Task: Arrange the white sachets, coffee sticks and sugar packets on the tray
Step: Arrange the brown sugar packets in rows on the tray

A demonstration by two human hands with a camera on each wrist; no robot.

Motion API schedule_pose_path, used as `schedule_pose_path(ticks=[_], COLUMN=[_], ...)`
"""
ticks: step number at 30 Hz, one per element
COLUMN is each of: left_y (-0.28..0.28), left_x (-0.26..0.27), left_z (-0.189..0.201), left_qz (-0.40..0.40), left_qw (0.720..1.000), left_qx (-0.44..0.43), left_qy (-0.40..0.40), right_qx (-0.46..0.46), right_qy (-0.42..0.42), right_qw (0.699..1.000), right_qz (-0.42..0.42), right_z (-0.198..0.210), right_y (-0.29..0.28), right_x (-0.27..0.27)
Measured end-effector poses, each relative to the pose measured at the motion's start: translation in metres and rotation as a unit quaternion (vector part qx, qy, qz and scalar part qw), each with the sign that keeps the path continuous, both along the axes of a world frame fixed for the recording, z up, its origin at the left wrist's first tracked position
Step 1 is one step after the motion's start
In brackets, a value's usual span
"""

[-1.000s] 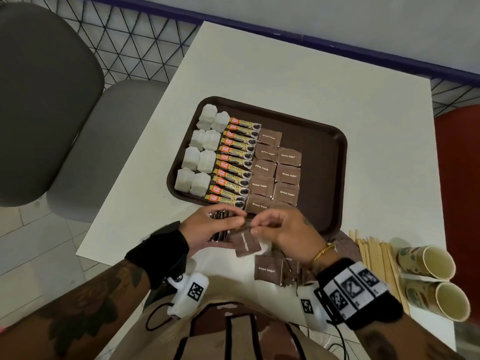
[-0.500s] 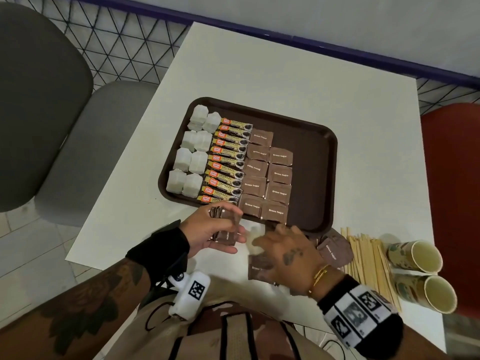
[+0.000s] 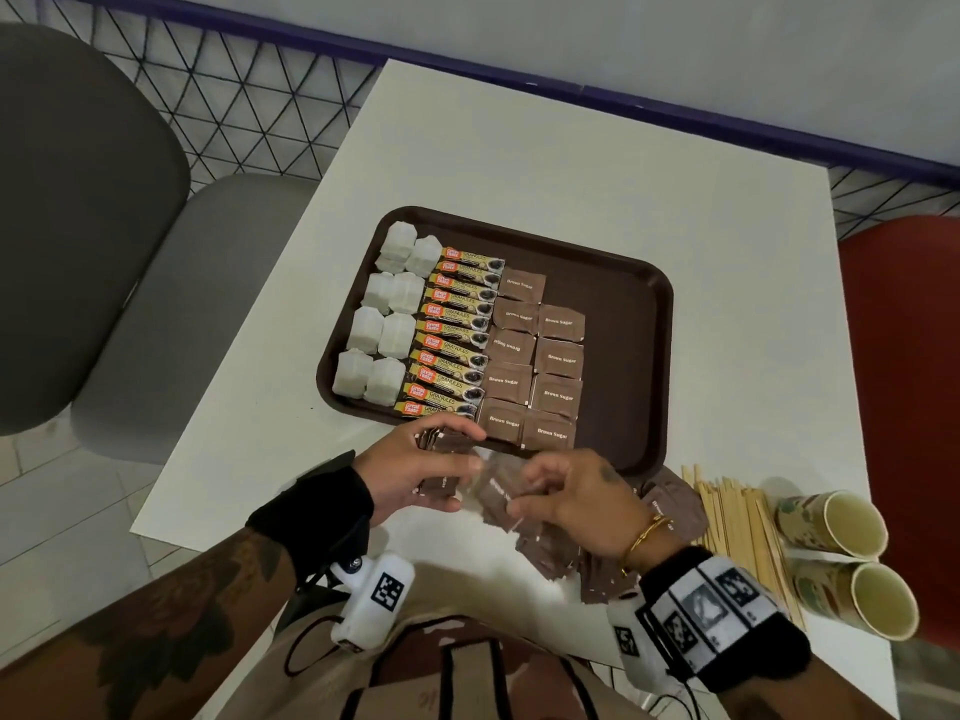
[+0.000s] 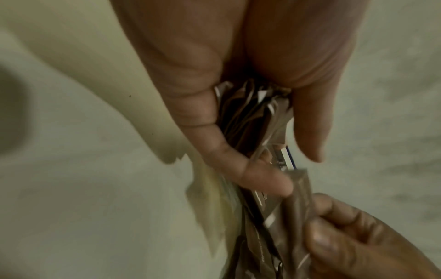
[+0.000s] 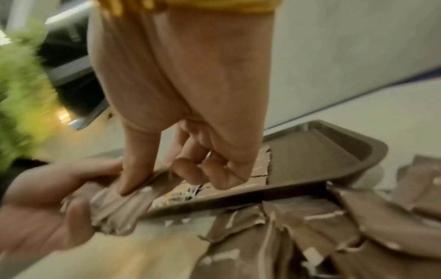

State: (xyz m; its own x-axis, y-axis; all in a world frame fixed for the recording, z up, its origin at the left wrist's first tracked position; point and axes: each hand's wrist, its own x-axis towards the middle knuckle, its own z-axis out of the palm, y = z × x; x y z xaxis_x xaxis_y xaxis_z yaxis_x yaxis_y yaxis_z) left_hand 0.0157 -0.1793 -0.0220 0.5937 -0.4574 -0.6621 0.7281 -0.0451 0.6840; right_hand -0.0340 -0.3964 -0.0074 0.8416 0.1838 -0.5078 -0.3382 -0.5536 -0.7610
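A dark brown tray (image 3: 631, 356) on the white table holds white sachets (image 3: 382, 324) at its left, a column of coffee sticks (image 3: 454, 332) and two columns of brown sugar packets (image 3: 537, 363). Just in front of the tray my left hand (image 3: 415, 470) grips a stack of brown sugar packets (image 3: 441, 467) (image 4: 248, 120). My right hand (image 3: 563, 498) pinches one brown sugar packet (image 3: 496, 493) (image 5: 114, 203) right beside that stack. More loose sugar packets (image 3: 553, 550) (image 5: 334, 236) lie on the table under and behind my right hand.
Wooden stirrers (image 3: 737, 527) lie right of the loose packets, and two paper cups (image 3: 836, 522) lie on their sides at the table's right edge. A grey chair (image 3: 93, 210) stands to the left, a red chair (image 3: 904, 330) to the right. The tray's right part is bare.
My right hand lay flat over the loose packets half a second ago. It has lifted one packet and brought it left to the stack in my left hand.
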Motion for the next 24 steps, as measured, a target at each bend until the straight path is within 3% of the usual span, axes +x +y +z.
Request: schedule_pose_path(ticks=[3,5,13,20,24], left_y=[-0.002,-0.006,-0.016,-0.013,-0.006], left_x=[0.002,0.004,0.019,0.030,0.035], left_z=[0.005,0.009,0.019,0.017,0.013], left_qz=[-0.006,-0.016,0.067,0.152,0.193], left_qw=[1.000,1.000,0.997,0.988,0.981], left_qx=[-0.014,-0.014,-0.039,-0.033,-0.018], left_qy=[0.004,-0.001,-0.007,-0.009,-0.005], right_qx=[0.120,0.166,0.258,0.296,0.285], right_qy=[0.028,0.042,0.057,0.076,0.060], right_qw=[0.987,0.978,0.945,0.910,0.909], right_qz=[-0.105,-0.123,-0.191,-0.280,-0.297], right_z=[0.004,0.006,0.004,-0.001,-0.001], right_y=[-0.002,0.000,-0.001,-0.016,-0.028], right_x=[0.014,0.021,0.031,0.040,0.053])
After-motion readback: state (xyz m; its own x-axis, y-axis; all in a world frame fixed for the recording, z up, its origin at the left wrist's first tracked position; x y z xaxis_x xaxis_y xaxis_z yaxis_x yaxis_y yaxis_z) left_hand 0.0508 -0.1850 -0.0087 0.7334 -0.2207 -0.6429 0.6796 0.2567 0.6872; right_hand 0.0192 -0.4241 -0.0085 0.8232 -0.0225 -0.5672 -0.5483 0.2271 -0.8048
